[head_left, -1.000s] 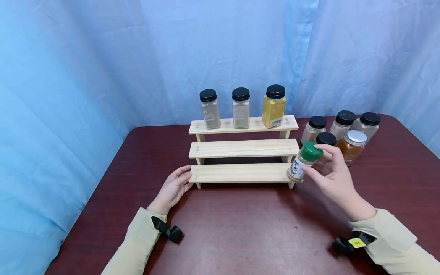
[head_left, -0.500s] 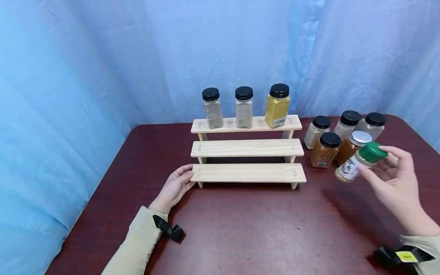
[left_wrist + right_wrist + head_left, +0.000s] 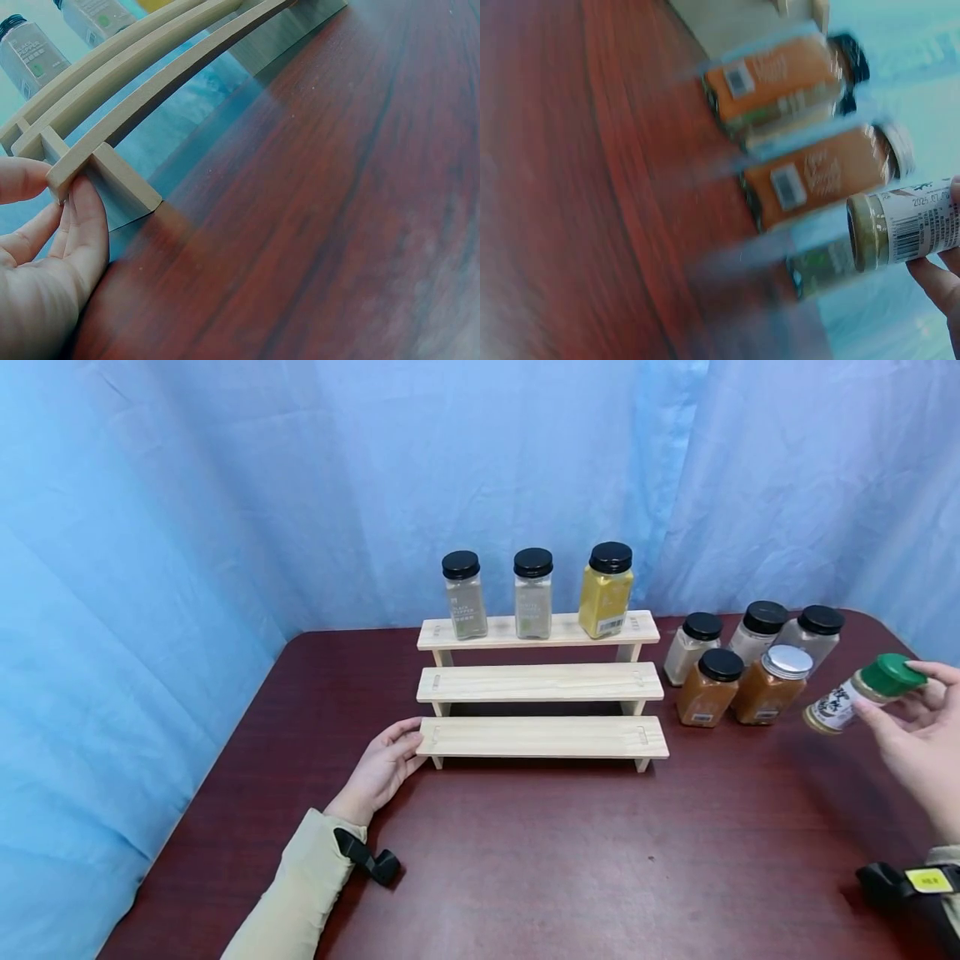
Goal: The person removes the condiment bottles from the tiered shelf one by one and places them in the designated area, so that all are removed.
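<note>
Left hand (image 3: 381, 772) pinches wooden rack (image 3: 540, 682) at its 8 o'clock end, presumably steadying it; right hand (image 3: 921, 727) grasps green-capped jar (image 3: 847, 697), tilted, at rack's 3 o'clock, top-and-side grip likely for control.

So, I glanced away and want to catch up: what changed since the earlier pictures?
The right hand, still holding the green-capped jar, moved right from near the right end of the bottom shelf to right of the table jars. The left hand still grips that shelf's left end; the rack jars and table jars stayed put.
</note>
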Demonstrator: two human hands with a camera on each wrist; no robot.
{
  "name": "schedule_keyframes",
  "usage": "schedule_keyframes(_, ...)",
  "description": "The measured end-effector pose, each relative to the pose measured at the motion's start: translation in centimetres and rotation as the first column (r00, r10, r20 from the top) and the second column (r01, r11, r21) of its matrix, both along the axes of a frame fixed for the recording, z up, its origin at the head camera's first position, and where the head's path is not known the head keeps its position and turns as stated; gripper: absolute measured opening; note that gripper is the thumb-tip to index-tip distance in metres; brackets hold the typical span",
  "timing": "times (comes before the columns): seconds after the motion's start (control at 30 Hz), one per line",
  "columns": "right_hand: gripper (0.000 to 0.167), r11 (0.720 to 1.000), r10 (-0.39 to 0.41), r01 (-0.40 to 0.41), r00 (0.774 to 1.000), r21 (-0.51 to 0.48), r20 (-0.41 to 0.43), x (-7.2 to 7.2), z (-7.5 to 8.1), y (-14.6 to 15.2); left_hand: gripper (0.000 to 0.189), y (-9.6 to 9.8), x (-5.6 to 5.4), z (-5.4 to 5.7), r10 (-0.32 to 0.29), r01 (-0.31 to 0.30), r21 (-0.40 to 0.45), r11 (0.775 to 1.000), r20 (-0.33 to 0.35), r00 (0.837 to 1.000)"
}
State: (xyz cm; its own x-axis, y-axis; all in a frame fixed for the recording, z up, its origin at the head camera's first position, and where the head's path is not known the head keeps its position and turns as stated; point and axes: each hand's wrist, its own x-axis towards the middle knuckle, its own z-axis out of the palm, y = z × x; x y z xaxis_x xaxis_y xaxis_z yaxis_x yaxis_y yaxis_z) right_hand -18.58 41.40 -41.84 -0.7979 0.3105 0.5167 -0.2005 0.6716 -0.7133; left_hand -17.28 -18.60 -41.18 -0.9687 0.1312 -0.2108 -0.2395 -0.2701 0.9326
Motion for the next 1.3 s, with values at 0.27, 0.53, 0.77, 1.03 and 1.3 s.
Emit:
schedule_keyframes(0.27, 0.058, 0.997, -0.032, 0.037, 0.997, -0.061, 0.077, -0.5, 1.1, -0.8, 0.044, 0.0, 0.0, 0.0, -0.004, 0.004, 0.015, 1.000, -0.001, 1.000)
schedule_keyframes(0.53, 0.061, 0.993, -0.097, 0.080, 0.969, 0.083, 0.227, -1.6, 0.5, 0.1, 0.045, -0.1, 0.0, -0.1, 0.003, -0.003, 0.007, 1.000, -0.004, 1.000)
schedule_keyframes(0.77, 0.061, 0.989, -0.113, 0.075, 0.941, 0.128, 0.319, -1.2, 2.4, -2.3, 0.045, 0.0, 0.0, -0.1, -0.007, 0.007, 0.002, 1.000, -0.008, 1.000)
schedule_keyframes(1.03, 0.064, 0.992, -0.083, 0.045, 0.940, 0.121, 0.330, -3.2, 0.4, 0.0, 0.045, 0.0, 0.0, -0.2, -0.004, 0.004, 0.001, 1.000, -0.005, 1.000)
schedule_keyframes(1.3, 0.067, 0.976, -0.124, 0.061, 0.944, 0.207, 0.307, -4.4, -1.4, 2.0, 0.044, 0.1, -0.1, -0.1, -0.001, 0.001, 0.003, 1.000, -0.002, 1.000)
